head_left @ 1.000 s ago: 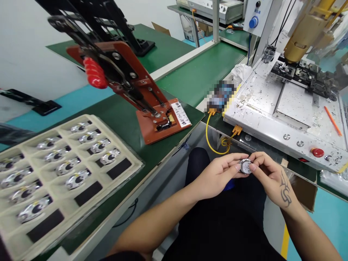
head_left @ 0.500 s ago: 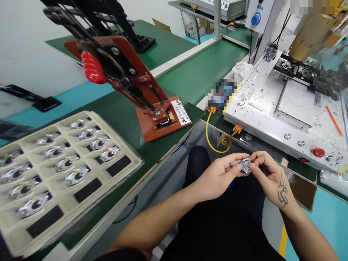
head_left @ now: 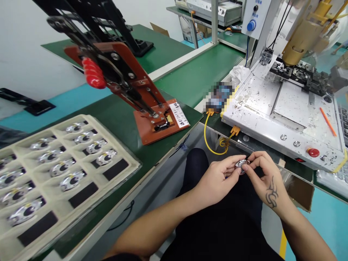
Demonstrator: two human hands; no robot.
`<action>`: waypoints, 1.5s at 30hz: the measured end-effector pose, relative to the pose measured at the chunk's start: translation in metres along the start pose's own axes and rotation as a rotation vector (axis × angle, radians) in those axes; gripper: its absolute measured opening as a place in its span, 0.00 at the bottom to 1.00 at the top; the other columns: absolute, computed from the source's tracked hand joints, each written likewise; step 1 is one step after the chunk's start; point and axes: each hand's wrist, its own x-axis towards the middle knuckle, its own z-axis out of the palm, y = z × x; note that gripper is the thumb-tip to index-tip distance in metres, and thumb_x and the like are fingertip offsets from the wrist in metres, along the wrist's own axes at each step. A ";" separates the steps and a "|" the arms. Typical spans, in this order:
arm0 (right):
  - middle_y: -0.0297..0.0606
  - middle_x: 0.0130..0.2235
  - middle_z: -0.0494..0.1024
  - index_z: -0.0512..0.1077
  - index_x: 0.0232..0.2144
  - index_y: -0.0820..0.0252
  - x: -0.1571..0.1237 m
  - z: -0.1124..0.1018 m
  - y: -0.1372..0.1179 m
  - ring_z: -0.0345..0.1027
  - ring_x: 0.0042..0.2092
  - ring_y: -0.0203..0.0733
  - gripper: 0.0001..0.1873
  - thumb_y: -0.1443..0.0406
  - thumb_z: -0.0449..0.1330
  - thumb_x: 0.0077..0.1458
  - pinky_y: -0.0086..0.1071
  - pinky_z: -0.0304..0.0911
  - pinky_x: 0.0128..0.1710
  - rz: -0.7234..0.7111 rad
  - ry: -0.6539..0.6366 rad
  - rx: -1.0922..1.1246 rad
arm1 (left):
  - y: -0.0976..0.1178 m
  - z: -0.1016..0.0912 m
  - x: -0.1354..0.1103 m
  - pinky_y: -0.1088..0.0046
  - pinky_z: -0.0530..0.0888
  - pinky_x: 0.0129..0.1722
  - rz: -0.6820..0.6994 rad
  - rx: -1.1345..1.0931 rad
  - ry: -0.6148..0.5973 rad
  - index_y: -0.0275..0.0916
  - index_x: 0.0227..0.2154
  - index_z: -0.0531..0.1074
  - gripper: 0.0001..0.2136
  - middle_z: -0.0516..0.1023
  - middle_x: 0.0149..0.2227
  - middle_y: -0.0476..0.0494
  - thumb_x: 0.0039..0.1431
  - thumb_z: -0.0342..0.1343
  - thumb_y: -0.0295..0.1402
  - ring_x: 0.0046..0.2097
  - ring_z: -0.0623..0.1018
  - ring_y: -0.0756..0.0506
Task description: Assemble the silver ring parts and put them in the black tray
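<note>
Both hands meet over my lap, pinching one small round shiny metal part (head_left: pixel 241 165). My left hand (head_left: pixel 217 181) grips it from the left with thumb and fingertips. My right hand (head_left: pixel 265 177), with a dark mark on its back, closes on it from the right and above. The part now shows mostly its chrome edge. It sits just below the front edge of the white machine base (head_left: pixel 272 127).
A cream tray (head_left: pixel 119 154) with several chrome parts in pockets lies on the green bench at left. A red-brown toggle press (head_left: pixel 152 119) with a red handle (head_left: pixel 92 74) stands behind it. A yellow cable (head_left: pixel 214 145) hangs near the hands. A green conveyor (head_left: pixel 195 72) runs behind.
The round part has been tilted in my fingers, so its pale face is turned away and the chrome rim shows. Both hands stay in about the same place.
</note>
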 end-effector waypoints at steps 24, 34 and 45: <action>0.33 0.31 0.79 0.80 0.44 0.56 0.014 0.023 0.006 0.71 0.28 0.37 0.18 0.50 0.72 0.63 0.31 0.69 0.28 0.360 -0.055 0.607 | 0.009 -0.013 0.007 0.70 0.83 0.39 0.013 -0.122 0.143 0.36 0.45 0.80 0.11 0.82 0.35 0.45 0.65 0.68 0.38 0.35 0.83 0.47; 0.34 0.30 0.80 0.81 0.43 0.56 0.016 0.022 -0.012 0.71 0.27 0.37 0.16 0.51 0.71 0.63 0.30 0.71 0.26 0.315 -0.062 0.544 | 0.012 -0.015 0.001 0.72 0.81 0.37 -0.014 -0.141 0.132 0.36 0.44 0.79 0.11 0.82 0.36 0.45 0.65 0.68 0.37 0.34 0.82 0.48; 0.42 0.49 0.81 0.68 0.69 0.45 0.041 -0.004 -0.003 0.79 0.43 0.45 0.29 0.64 0.64 0.70 0.40 0.79 0.43 -0.339 -0.323 0.029 | 0.021 -0.019 0.001 0.72 0.77 0.35 0.051 0.078 0.204 0.37 0.40 0.77 0.07 0.80 0.32 0.46 0.68 0.63 0.36 0.31 0.78 0.48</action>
